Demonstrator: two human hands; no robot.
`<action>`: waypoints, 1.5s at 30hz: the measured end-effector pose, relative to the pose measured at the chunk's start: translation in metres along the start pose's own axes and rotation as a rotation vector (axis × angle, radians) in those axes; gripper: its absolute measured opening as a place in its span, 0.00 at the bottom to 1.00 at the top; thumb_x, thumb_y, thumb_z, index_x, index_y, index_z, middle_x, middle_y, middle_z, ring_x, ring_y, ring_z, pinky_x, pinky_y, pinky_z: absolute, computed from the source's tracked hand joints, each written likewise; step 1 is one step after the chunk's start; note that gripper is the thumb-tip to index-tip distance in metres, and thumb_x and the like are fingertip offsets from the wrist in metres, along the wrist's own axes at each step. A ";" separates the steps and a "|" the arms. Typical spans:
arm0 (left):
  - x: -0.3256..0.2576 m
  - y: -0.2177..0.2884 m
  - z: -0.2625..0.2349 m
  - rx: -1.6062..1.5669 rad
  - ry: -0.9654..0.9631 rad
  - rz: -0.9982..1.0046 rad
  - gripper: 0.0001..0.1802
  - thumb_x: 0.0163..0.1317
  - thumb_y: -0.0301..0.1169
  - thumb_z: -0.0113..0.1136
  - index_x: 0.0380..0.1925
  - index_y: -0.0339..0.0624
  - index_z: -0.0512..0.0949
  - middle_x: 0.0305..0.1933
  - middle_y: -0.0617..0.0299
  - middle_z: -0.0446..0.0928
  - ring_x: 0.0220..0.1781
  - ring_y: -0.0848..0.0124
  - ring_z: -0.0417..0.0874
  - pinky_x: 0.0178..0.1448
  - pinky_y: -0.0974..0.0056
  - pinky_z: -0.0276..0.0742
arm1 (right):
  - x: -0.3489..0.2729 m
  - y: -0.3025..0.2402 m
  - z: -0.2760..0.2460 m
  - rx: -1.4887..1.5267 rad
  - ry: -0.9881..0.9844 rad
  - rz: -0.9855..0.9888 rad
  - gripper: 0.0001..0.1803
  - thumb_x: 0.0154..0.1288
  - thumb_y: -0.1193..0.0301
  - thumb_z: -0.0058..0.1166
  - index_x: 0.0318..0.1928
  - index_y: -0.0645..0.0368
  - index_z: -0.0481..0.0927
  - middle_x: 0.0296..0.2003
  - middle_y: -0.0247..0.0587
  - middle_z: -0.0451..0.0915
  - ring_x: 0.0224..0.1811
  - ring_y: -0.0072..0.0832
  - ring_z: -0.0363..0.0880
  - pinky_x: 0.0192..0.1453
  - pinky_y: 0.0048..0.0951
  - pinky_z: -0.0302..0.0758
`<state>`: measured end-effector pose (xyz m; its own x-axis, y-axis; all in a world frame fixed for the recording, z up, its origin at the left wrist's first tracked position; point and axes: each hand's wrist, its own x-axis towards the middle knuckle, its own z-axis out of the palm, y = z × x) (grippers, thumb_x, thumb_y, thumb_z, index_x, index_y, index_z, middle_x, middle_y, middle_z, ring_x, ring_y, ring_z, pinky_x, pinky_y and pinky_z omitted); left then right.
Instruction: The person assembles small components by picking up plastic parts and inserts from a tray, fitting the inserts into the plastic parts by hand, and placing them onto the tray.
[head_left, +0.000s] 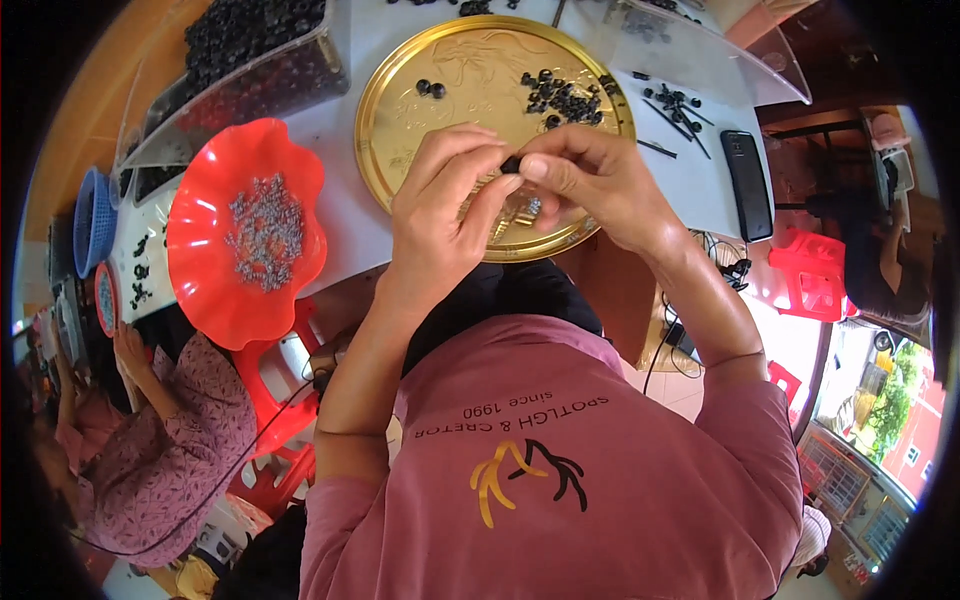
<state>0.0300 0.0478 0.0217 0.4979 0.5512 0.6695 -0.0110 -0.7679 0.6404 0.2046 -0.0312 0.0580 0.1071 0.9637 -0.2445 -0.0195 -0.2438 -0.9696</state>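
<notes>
Above the near half of a round gold tray (375, 130), my two hands meet at the fingertips. A small black part (511, 165) is pinched between them; its exact kind is too small to make out. My left hand (450, 195) has thumb and index finger closed on its left side. From the right, my right hand (595, 180) grips the same part with thumb and forefinger. On the tray's far right lies a pile of small black round parts (565, 100), and a few more black parts (431, 89) sit apart at its far left.
Left of the tray stands a wavy-rimmed red bowl (195, 225) of small silvery pieces. Behind it is a clear bin (300, 80) heaped with black parts. Thin black rods (680, 120) and a dark phone (748, 185) lie at right. Another person (180, 440) sits at left.
</notes>
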 end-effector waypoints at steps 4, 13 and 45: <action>-0.001 0.006 0.003 -0.006 0.033 -0.099 0.12 0.55 0.18 0.65 0.42 0.33 0.80 0.41 0.51 0.81 0.42 0.59 0.84 0.44 0.62 0.80 | -0.002 0.003 0.007 -0.191 0.115 -0.202 0.10 0.68 0.70 0.59 0.41 0.67 0.82 0.28 0.35 0.82 0.27 0.17 0.78 0.32 0.20 0.76; -0.006 0.008 -0.005 0.008 -0.039 -0.119 0.12 0.57 0.18 0.65 0.42 0.33 0.80 0.35 0.52 0.82 0.34 0.62 0.85 0.37 0.63 0.79 | -0.003 -0.009 0.004 -0.316 0.029 -0.053 0.12 0.68 0.66 0.60 0.41 0.65 0.81 0.28 0.34 0.82 0.28 0.16 0.78 0.33 0.20 0.76; -0.006 0.007 0.003 -0.063 0.065 0.030 0.14 0.55 0.17 0.67 0.42 0.31 0.80 0.45 0.49 0.82 0.44 0.59 0.85 0.44 0.64 0.84 | -0.013 0.003 0.004 0.479 -0.190 0.161 0.16 0.72 0.64 0.56 0.49 0.65 0.77 0.34 0.35 0.77 0.28 0.18 0.73 0.34 0.26 0.80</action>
<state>0.0296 0.0377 0.0208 0.4394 0.5501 0.7101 -0.0802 -0.7634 0.6410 0.1989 -0.0437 0.0586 -0.1150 0.9319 -0.3440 -0.4765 -0.3556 -0.8041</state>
